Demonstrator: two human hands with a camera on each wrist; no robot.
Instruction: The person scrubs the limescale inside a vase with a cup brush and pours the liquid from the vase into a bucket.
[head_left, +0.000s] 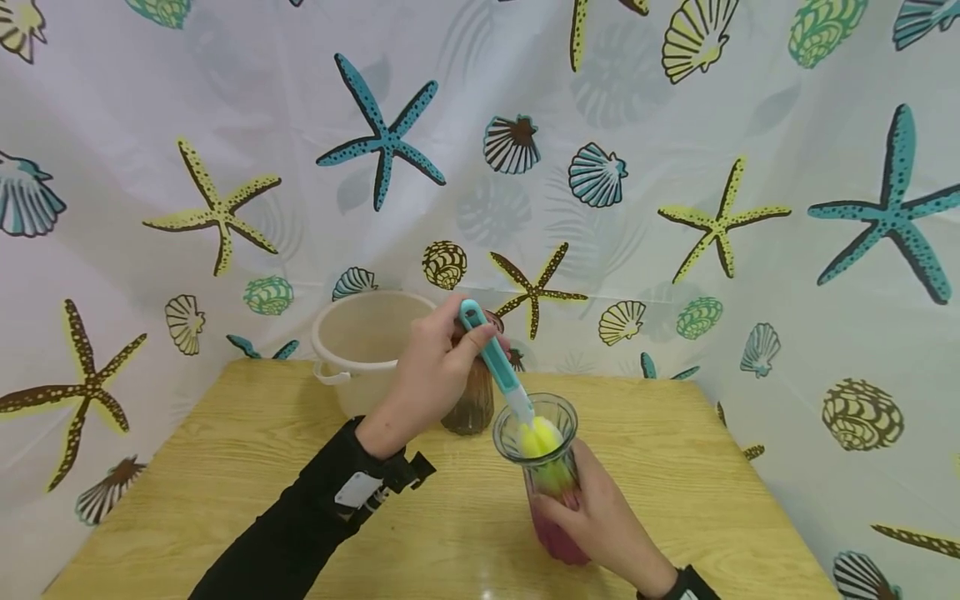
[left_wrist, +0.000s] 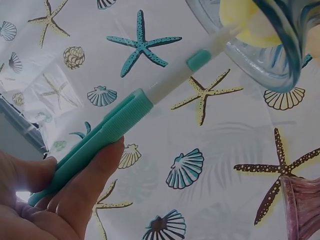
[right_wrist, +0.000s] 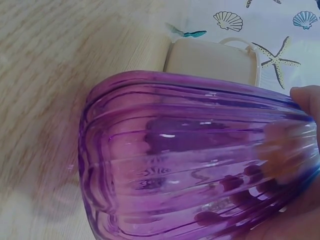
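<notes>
My left hand [head_left: 427, 367] grips the teal handle of a sponge bottle brush [head_left: 497, 357], which slants down to the right. The brush's yellow sponge head [head_left: 538, 437] sits inside the mouth of a ribbed glass vase [head_left: 558, 537], clear at the flared rim and pink-purple toward the base. Around the vase's body curls my right hand [head_left: 611, 521], holding it tilted over the table. In the left wrist view, thumb and fingers pinch the handle [left_wrist: 95, 142] below its white shaft. The right wrist view shows the purple lower part of the vase [right_wrist: 185, 145] close up.
A cream bucket [head_left: 356, 379] with a side handle stands at the back left of the wooden table [head_left: 225, 483]. Beside it is a brown ribbed glass vase [head_left: 474, 407], partly hidden by my left hand. A curtain [head_left: 450, 75] printed with starfish and shells surrounds the table.
</notes>
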